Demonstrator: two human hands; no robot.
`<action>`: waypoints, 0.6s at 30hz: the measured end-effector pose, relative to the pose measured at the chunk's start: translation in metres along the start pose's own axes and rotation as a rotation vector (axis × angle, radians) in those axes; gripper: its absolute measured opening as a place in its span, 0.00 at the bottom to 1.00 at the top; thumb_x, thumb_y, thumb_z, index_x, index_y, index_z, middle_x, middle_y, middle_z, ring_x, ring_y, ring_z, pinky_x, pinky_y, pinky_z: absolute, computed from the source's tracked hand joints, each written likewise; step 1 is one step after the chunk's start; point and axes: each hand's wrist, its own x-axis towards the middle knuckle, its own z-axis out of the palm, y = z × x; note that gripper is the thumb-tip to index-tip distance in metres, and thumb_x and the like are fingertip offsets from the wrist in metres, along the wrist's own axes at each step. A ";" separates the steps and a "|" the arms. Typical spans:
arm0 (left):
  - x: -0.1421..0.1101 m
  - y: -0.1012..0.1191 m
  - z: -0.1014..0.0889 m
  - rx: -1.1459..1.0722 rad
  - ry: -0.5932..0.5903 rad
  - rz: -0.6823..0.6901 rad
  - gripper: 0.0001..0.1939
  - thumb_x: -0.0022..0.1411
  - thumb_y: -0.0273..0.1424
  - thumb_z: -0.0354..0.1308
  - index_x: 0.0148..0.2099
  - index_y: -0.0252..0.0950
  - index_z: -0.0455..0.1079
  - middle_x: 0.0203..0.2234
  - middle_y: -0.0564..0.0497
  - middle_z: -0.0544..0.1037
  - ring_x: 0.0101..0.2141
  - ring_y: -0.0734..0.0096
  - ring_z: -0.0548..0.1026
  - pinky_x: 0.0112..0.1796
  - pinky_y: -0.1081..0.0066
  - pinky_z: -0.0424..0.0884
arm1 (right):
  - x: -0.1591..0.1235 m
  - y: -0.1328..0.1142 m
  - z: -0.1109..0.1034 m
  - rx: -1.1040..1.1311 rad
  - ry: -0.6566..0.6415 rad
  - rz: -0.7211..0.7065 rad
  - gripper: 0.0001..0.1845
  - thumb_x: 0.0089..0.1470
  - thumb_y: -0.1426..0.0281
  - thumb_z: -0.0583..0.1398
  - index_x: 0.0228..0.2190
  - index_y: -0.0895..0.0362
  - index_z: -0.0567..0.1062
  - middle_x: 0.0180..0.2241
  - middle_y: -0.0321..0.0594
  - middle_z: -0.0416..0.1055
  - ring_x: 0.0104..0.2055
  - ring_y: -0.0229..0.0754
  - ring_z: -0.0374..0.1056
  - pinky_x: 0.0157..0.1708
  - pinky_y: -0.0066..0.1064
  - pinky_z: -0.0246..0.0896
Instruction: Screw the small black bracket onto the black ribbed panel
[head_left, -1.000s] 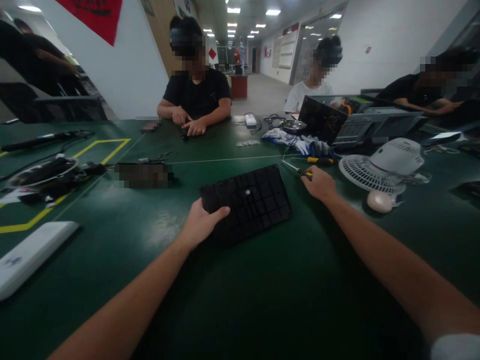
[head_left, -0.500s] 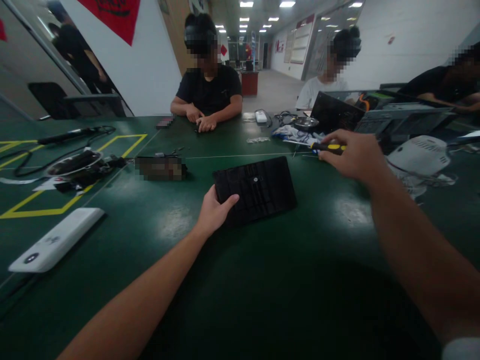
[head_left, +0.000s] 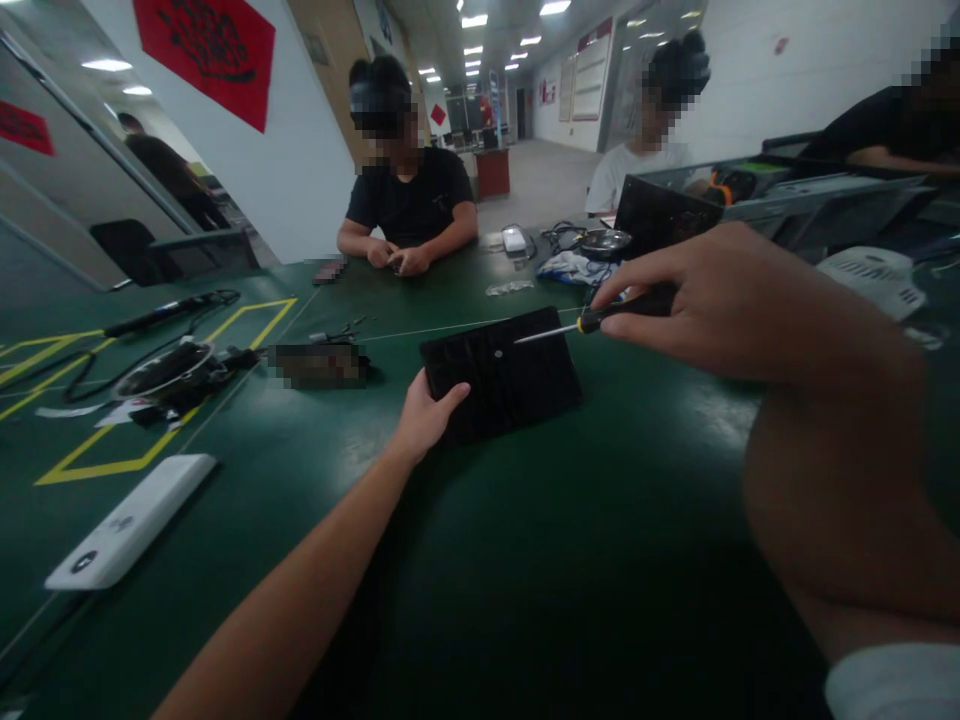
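Note:
A flat black plastic panel (head_left: 510, 375) lies on the green table (head_left: 525, 560) in front of me. My left hand (head_left: 424, 420) grips its near left corner, thumb on top. My right hand (head_left: 720, 300) is raised above the table and closed round a screwdriver (head_left: 592, 322) with a black and yellow handle. The thin metal shaft points left, and its tip hovers just above the panel near a small screw (head_left: 498, 353) at the panel's centre.
A white oblong device (head_left: 131, 520) lies at the near left beside yellow floor-tape lines. Cables and a dark round part (head_left: 161, 370) sit further left. An open computer case (head_left: 765, 200) and a white fan (head_left: 874, 280) stand on the right. Three people sit across the table.
My right hand picked up the screwdriver from the table, lifted it, and swung it left so the tip now hangs over the panel. My left hand stayed on the panel's corner.

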 end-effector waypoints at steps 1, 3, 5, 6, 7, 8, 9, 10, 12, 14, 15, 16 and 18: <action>0.001 -0.002 0.001 -0.003 0.008 -0.003 0.31 0.55 0.39 0.74 0.57 0.34 0.72 0.54 0.40 0.82 0.55 0.49 0.80 0.60 0.47 0.74 | 0.000 0.002 0.001 0.000 -0.025 0.002 0.11 0.57 0.61 0.67 0.39 0.47 0.88 0.31 0.36 0.81 0.33 0.47 0.76 0.39 0.44 0.69; 0.003 -0.005 0.002 -0.005 0.031 -0.009 0.30 0.54 0.39 0.75 0.55 0.34 0.73 0.52 0.41 0.83 0.55 0.48 0.80 0.60 0.46 0.74 | 0.001 0.003 0.002 0.007 -0.073 -0.009 0.11 0.58 0.61 0.66 0.40 0.47 0.88 0.32 0.36 0.81 0.33 0.47 0.76 0.40 0.43 0.69; 0.002 -0.007 0.002 -0.013 0.037 -0.015 0.29 0.53 0.39 0.75 0.54 0.35 0.74 0.52 0.41 0.83 0.54 0.48 0.80 0.60 0.44 0.74 | 0.003 0.002 0.003 0.020 -0.094 -0.030 0.10 0.59 0.64 0.65 0.40 0.48 0.88 0.33 0.38 0.82 0.34 0.48 0.77 0.41 0.43 0.69; 0.002 -0.007 0.002 -0.020 0.035 -0.015 0.29 0.53 0.39 0.75 0.54 0.35 0.74 0.51 0.41 0.83 0.54 0.47 0.81 0.60 0.44 0.74 | 0.004 0.000 0.003 0.024 -0.095 -0.040 0.10 0.59 0.65 0.65 0.41 0.48 0.87 0.33 0.39 0.82 0.35 0.49 0.77 0.41 0.43 0.69; 0.001 -0.007 0.002 -0.028 0.030 -0.015 0.29 0.53 0.39 0.75 0.54 0.35 0.74 0.51 0.41 0.83 0.54 0.47 0.81 0.60 0.44 0.74 | 0.005 -0.002 0.005 0.026 -0.096 -0.048 0.10 0.59 0.65 0.66 0.40 0.47 0.87 0.34 0.39 0.82 0.36 0.50 0.77 0.42 0.43 0.68; 0.001 -0.007 0.002 -0.036 0.025 -0.014 0.29 0.53 0.39 0.75 0.55 0.35 0.74 0.51 0.42 0.83 0.54 0.47 0.81 0.59 0.44 0.75 | 0.007 -0.004 0.006 0.027 -0.100 -0.055 0.09 0.58 0.66 0.66 0.40 0.47 0.86 0.35 0.39 0.82 0.37 0.51 0.77 0.42 0.43 0.68; 0.000 -0.006 0.002 -0.041 0.020 -0.012 0.29 0.53 0.39 0.75 0.55 0.35 0.74 0.51 0.42 0.83 0.54 0.48 0.81 0.59 0.44 0.75 | 0.008 -0.006 0.008 0.028 -0.105 -0.059 0.09 0.58 0.66 0.66 0.40 0.47 0.86 0.37 0.39 0.83 0.39 0.51 0.77 0.43 0.43 0.68; 0.000 -0.006 0.002 -0.045 0.016 -0.010 0.29 0.54 0.39 0.75 0.54 0.35 0.74 0.51 0.42 0.83 0.54 0.48 0.81 0.59 0.45 0.75 | 0.010 -0.009 0.011 0.027 -0.108 -0.059 0.09 0.57 0.67 0.67 0.41 0.47 0.86 0.38 0.39 0.83 0.40 0.52 0.78 0.43 0.44 0.68; -0.001 -0.005 0.002 -0.051 0.008 -0.005 0.28 0.54 0.38 0.74 0.55 0.35 0.74 0.51 0.42 0.83 0.54 0.48 0.81 0.58 0.45 0.76 | 0.012 -0.013 0.016 0.017 -0.104 -0.058 0.11 0.56 0.69 0.67 0.41 0.47 0.85 0.41 0.40 0.83 0.43 0.53 0.78 0.45 0.45 0.68; -0.002 -0.005 0.003 -0.056 0.003 0.008 0.27 0.55 0.37 0.74 0.55 0.36 0.74 0.52 0.42 0.83 0.54 0.48 0.81 0.58 0.46 0.76 | 0.015 -0.015 0.020 0.007 -0.094 -0.077 0.11 0.57 0.71 0.66 0.42 0.48 0.85 0.43 0.41 0.83 0.45 0.54 0.77 0.47 0.46 0.67; -0.002 -0.005 0.003 -0.056 0.002 0.015 0.27 0.56 0.37 0.74 0.55 0.36 0.74 0.52 0.42 0.83 0.54 0.48 0.81 0.58 0.46 0.76 | 0.016 -0.016 0.021 0.007 -0.095 -0.093 0.11 0.58 0.71 0.66 0.42 0.49 0.85 0.43 0.43 0.82 0.46 0.54 0.77 0.48 0.46 0.67; -0.002 -0.005 0.003 -0.057 0.002 0.020 0.27 0.56 0.37 0.73 0.56 0.36 0.74 0.52 0.42 0.83 0.54 0.48 0.81 0.58 0.46 0.76 | 0.017 -0.016 0.021 0.008 -0.095 -0.107 0.11 0.58 0.71 0.65 0.42 0.50 0.85 0.44 0.44 0.82 0.47 0.54 0.77 0.48 0.46 0.67; -0.002 -0.006 0.003 -0.059 -0.001 0.018 0.27 0.56 0.37 0.73 0.56 0.36 0.73 0.52 0.42 0.83 0.55 0.48 0.81 0.59 0.45 0.76 | 0.018 -0.016 0.021 0.016 -0.088 -0.121 0.11 0.59 0.71 0.64 0.41 0.51 0.85 0.45 0.45 0.81 0.48 0.54 0.76 0.49 0.46 0.67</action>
